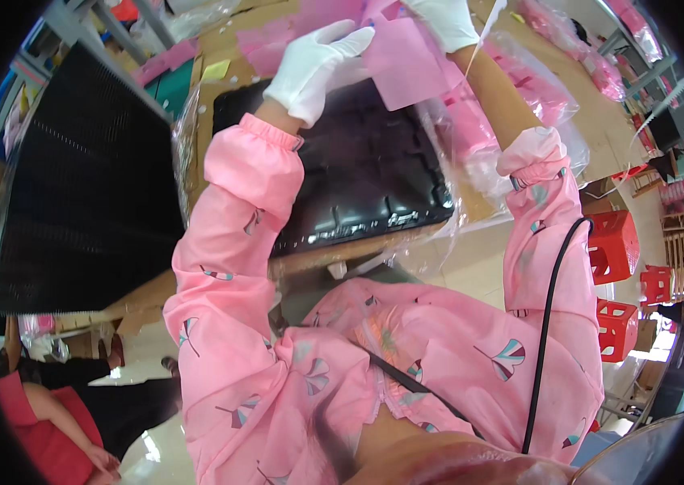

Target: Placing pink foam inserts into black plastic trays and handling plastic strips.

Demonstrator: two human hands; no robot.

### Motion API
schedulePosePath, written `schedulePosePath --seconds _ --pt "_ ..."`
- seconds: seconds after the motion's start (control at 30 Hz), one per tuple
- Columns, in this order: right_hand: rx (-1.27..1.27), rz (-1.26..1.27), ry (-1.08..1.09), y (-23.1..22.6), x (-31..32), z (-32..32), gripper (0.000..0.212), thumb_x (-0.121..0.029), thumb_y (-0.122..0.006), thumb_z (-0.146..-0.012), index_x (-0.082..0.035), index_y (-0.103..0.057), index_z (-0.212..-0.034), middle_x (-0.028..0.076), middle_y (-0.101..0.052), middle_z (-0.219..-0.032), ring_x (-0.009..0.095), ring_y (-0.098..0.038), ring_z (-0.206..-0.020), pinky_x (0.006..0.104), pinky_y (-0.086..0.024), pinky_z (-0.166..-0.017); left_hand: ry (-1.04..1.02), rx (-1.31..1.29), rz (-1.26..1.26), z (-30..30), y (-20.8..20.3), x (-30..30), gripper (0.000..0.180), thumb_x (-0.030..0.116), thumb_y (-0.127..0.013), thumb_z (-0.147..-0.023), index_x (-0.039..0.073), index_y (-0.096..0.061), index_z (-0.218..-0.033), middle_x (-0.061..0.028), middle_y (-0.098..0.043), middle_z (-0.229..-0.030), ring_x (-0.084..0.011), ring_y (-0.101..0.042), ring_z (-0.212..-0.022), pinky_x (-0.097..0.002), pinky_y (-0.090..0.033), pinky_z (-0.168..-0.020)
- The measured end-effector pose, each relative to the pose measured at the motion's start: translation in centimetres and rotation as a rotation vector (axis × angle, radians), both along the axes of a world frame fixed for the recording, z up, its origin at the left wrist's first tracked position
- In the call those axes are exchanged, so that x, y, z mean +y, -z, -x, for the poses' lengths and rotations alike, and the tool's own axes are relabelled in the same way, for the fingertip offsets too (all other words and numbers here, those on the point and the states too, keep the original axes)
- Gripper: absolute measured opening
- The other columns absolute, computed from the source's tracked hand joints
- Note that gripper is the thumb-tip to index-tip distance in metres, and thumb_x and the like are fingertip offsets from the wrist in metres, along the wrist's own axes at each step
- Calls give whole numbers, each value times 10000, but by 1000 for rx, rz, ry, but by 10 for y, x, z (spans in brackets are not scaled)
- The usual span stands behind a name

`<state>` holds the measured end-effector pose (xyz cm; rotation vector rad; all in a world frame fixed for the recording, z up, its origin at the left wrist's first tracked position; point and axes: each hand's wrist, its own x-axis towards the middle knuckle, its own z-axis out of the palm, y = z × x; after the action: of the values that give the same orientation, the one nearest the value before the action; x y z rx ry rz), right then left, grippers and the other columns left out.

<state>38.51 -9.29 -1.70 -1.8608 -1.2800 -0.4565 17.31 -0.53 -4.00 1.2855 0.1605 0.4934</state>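
Note:
Over a shiny black moulded plastic tray (pixel 358 174), my left hand (pixel 313 71) is raised in a white glove. Its fingers stretch out and stand apart, with the tips close to a pink translucent sheet (pixel 406 69); I cannot tell whether they touch it. My right hand (pixel 448 28), also gloved in white, is at the top edge, just beside that sheet. Its fingertips are cut off by the frame, so its grip is hidden. More pink sheets (pixel 269 44) lie behind my left hand. The black tray rests flat on the cardboard-covered table.
To the left stands a large black perforated panel (pixel 91 186). Pink pieces in clear plastic bags (pixel 511 89) lie right of the tray. Red stools (pixel 612 246) stand on the floor at right. A person in red (pixel 59 428) is at lower left. A black cable (pixel 548 323) crosses my right sleeve.

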Motion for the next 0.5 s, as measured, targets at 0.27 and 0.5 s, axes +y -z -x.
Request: schedulePosePath --seconds 0.27,0.5 --pt "-107 10 -163 63 -24 70 445 -259 -666 -755 -11 -584 -1115 186 -617 -1069 326 -598 -1003 373 -474 -861 -328 205 -8 79 49 57 392 125 -626 -849 15 -546 -1216 -56 -575 -1156 -130 -562 -972 -232 -504 -719" --pt "-304 329 -97 107 -47 88 683 -282 -743 -645 46 -480 -1184 201 -497 -1243 354 -496 -1136 393 -408 -961 -407 419 44 110 85 75 327 133 -595 -884 66 -576 -1204 -2 -600 -1126 -40 -540 -766 -167 -451 -626"
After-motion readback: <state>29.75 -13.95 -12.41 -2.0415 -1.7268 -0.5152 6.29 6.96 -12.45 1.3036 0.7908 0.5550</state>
